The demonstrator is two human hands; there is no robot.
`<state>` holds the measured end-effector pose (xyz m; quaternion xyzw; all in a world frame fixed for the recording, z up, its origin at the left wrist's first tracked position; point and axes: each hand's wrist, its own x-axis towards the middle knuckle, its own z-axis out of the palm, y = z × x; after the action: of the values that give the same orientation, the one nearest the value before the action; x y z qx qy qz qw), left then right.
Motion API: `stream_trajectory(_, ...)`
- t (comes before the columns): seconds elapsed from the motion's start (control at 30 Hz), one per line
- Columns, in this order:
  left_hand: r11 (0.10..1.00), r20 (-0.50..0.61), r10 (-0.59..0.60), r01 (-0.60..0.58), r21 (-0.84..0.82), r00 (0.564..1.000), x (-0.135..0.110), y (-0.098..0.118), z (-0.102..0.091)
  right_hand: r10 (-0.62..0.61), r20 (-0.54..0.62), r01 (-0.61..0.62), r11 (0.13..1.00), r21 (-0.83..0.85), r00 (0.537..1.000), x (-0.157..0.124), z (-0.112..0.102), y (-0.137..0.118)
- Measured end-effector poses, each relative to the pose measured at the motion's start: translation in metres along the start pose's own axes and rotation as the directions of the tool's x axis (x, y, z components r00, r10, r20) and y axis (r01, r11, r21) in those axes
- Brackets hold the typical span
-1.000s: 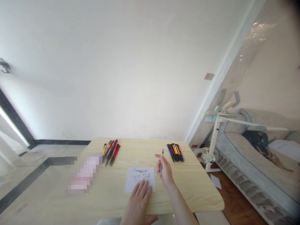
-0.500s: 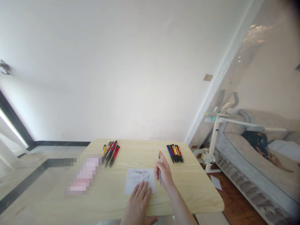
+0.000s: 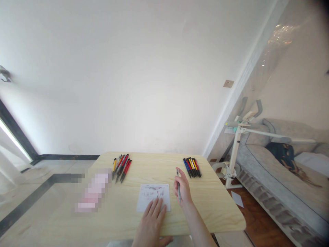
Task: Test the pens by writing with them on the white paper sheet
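Note:
My left hand point(image 3: 153, 214) lies flat with its fingers stretched over the lower part of a white sheet of paper point(image 3: 142, 202), which carries dark and reddish pen marks. Right of the sheet, my right hand point(image 3: 184, 190) is closed around a grey pen point(image 3: 179, 187), held upright just above the table. One bunch of pens point(image 3: 191, 168), in blue, red, yellow, white and black, lies beyond my right hand. Another group of pens point(image 3: 122, 168), yellow, grey and red with dark tips, lies at the back left.
All this is on a light wooden table point(image 3: 154, 164) against a white wall. A blurred pink and white patch point(image 3: 95, 190) shows at the table's left. To the right stand an exercise machine point(image 3: 235, 151) and a grey sofa point(image 3: 277, 171) with a dark bag point(image 3: 281, 152) on it.
My right hand has moved slightly right, away from the paper, with the pen in it; the pen's tilt has changed a little. My left hand stays on the sheet.

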<state>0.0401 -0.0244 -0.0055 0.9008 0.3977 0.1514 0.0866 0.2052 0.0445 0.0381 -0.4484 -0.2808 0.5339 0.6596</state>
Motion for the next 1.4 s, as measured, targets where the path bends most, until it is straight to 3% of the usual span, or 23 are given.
stream_trajectory(0.43, 1.000, 0.001, 0.010, -0.010, -0.023, 1.000, -0.0013, 0.0022, -0.0033, 0.044, -0.009, -0.044, 0.999, 0.016, 0.999, 0.0022, -0.0034, 0.0036)
stream_trajectory(0.73, 0.999, -0.074, -0.035, 0.032, -0.038, 0.997, -0.0069, 0.0024, -0.0004, 0.055, -0.018, -0.055, 0.998, 0.038, 0.998, 0.0005, -0.0030, 0.0049)
stream_trajectory(1.13, 0.995, -0.025, -0.051, 0.048, -0.092, 0.998, -0.0056, 0.0045, -0.0064, 0.056, 0.011, -0.056, 0.998, 0.028, 0.998, 0.0010, -0.0038, 0.0077)
stream_trajectory(1.4, 0.998, -0.065, -0.032, 0.028, -0.065, 0.997, -0.0062, 0.0030, -0.0053, 0.120, 0.078, -0.119, 0.993, -0.013, 0.990, -0.0020, 0.0017, 0.0088)
